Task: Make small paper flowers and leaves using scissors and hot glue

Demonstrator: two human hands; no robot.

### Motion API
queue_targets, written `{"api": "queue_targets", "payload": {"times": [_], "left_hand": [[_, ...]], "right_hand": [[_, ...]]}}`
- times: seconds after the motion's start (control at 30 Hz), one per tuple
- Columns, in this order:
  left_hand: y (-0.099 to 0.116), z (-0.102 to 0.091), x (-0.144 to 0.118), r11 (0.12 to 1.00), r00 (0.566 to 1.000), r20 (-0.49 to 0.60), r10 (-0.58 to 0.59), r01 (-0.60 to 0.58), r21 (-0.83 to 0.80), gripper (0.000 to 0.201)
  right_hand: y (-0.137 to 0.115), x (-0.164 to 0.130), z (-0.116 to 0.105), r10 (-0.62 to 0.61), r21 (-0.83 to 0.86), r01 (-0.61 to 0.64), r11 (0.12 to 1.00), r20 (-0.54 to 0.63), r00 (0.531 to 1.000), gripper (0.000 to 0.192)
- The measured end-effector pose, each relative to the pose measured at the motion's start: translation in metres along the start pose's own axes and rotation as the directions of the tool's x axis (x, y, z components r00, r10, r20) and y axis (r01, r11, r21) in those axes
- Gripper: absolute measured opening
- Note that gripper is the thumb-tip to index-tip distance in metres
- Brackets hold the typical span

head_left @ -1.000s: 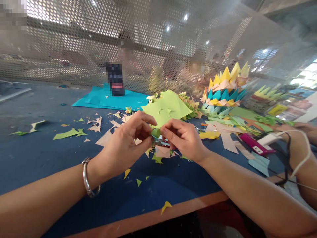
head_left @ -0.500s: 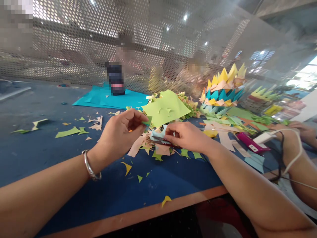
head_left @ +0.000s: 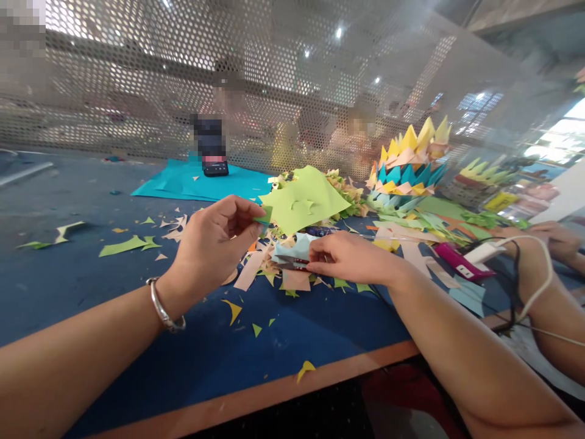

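Note:
My left hand (head_left: 219, 244), a silver bangle on its wrist, is closed in a pinch on a small green paper piece (head_left: 265, 216). To the right, my right hand (head_left: 338, 259) lies low over the scraps, its fingers closed around the handle of scissors (head_left: 299, 264), which are mostly hidden by the fingers and paper. A light blue paper scrap (head_left: 292, 249) with a cut-out edge lies against those fingertips. Just behind both hands, a yellow-green sheet (head_left: 311, 198) with small cuts in it rests on a heap of small paper pieces (head_left: 354, 198).
A phone (head_left: 214, 164) stands on turquoise sheets (head_left: 159, 183) before a perforated metal screen (head_left: 137, 91). A layered paper crown (head_left: 409, 174) is at the back right. A magenta power bank (head_left: 461, 262) with cables lies near another person's arm (head_left: 548, 305). Scraps litter the blue table (head_left: 183, 378).
My right hand has lowered slightly, and the scissors show less, with the light blue scrap over them. My left hand keeps its pinch and has shifted slightly left and up.

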State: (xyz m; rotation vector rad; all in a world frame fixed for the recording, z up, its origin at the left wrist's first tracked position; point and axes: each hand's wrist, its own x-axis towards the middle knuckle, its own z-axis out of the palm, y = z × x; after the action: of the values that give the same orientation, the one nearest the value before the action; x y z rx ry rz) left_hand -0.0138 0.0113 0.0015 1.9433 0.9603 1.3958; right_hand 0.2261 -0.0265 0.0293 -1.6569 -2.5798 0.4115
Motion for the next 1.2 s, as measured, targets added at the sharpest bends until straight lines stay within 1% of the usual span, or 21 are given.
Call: {"api": "queue_targets", "payload": {"times": [0.07,0.1,0.13,0.17,0.23,0.27,0.33,0.4,0.5,0.57,0.63,0.7,0.77,0.83,0.93,1.0,1.07,1.2], "left_hand": [[0.002,0.0,0.0,1.0,1.0,-0.01,-0.007,0.007,-0.011,0.01],[0.002,0.0,0.001,1.0,1.0,-0.013,-0.01,0.01,-0.019,0.009],[0.003,0.0,0.001,1.0,1.0,-0.017,-0.012,0.012,-0.026,0.008],[0.003,0.0,0.001,0.999,1.0,-0.02,-0.014,0.014,-0.03,0.008],[0.003,0.001,0.002,0.999,1.0,-0.026,-0.015,0.014,-0.036,0.009],[0.003,0.001,0.002,0.999,1.0,-0.028,-0.013,0.012,-0.038,0.009],[0.002,0.001,0.002,0.999,1.0,-0.025,-0.009,0.008,-0.037,0.009],[0.002,0.0,0.002,0.999,1.0,-0.019,-0.011,0.011,-0.035,0.009],[0.003,0.0,0.001,0.999,1.0,-0.007,-0.016,0.016,-0.029,0.011],[0.004,0.0,0.001,1.0,1.0,-0.001,-0.009,0.009,-0.025,0.011],[0.004,0.0,0.001,0.999,1.0,0.008,-0.001,0.001,-0.034,0.01],[0.004,0.0,0.001,0.999,1.0,0.019,-0.002,0.003,-0.043,0.011],[0.003,0.0,0.001,0.999,1.0,0.025,-0.001,0.002,-0.038,0.011],[0.002,0.0,0.001,1.0,1.0,0.03,0.003,-0.002,-0.026,0.012],[-0.002,0.0,0.001,1.0,0.999,0.048,0.017,-0.016,-0.015,0.013],[-0.005,0.0,0.001,1.0,0.998,0.058,0.027,-0.026,-0.008,0.013],[-0.007,0.0,0.001,0.999,0.998,0.059,0.033,-0.033,-0.004,0.014],[-0.007,0.0,0.002,0.999,0.998,0.062,0.034,-0.034,-0.001,0.014]], "right_hand": [[0.0,0.0,0.002,-0.044,0.072,0.044,0.996,-0.002,0.999,0.017],[0.001,-0.001,0.002,-0.052,0.102,0.055,0.993,-0.031,0.998,0.017],[0.003,-0.001,0.002,-0.048,0.121,0.059,0.991,-0.086,0.995,0.018],[0.006,-0.003,0.001,-0.032,0.132,0.053,0.99,-0.156,0.987,0.019],[0.014,-0.006,-0.004,0.016,0.149,0.032,0.988,-0.307,0.952,0.022],[0.019,-0.009,-0.007,0.05,0.163,0.008,0.987,-0.351,0.935,0.023],[0.031,-0.014,-0.013,0.123,0.198,-0.046,0.979,-0.393,0.911,0.022],[0.042,-0.019,-0.018,0.21,0.16,-0.158,0.974,-0.393,0.895,0.019],[0.055,-0.024,-0.021,0.364,0.061,-0.366,0.929,-0.334,0.869,0.018],[0.06,-0.026,-0.02,0.419,0.018,-0.432,0.902,-0.287,0.862,0.022],[0.062,-0.026,-0.017,0.417,-0.001,-0.428,0.904,-0.228,0.88,0.026],[0.063,-0.026,-0.015,0.389,-0.017,-0.398,0.917,-0.181,0.903,0.026],[0.063,-0.028,-0.013,0.367,-0.042,-0.379,0.924,-0.172,0.914,0.024],[0.062,-0.034,-0.011,0.345,-0.063,-0.363,0.93,-0.193,0.918,0.025],[0.058,-0.047,-0.006,0.305,-0.042,-0.32,0.947,-0.207,0.93,0.041],[0.055,-0.055,-0.002,0.293,0.009,-0.296,0.955,-0.173,0.94,0.05],[0.051,-0.059,0.001,0.324,0.041,-0.322,0.946,-0.16,0.932,0.051],[0.047,-0.05,0.002,0.404,0.033,-0.407,0.913,-0.224,0.887,0.046]]}}
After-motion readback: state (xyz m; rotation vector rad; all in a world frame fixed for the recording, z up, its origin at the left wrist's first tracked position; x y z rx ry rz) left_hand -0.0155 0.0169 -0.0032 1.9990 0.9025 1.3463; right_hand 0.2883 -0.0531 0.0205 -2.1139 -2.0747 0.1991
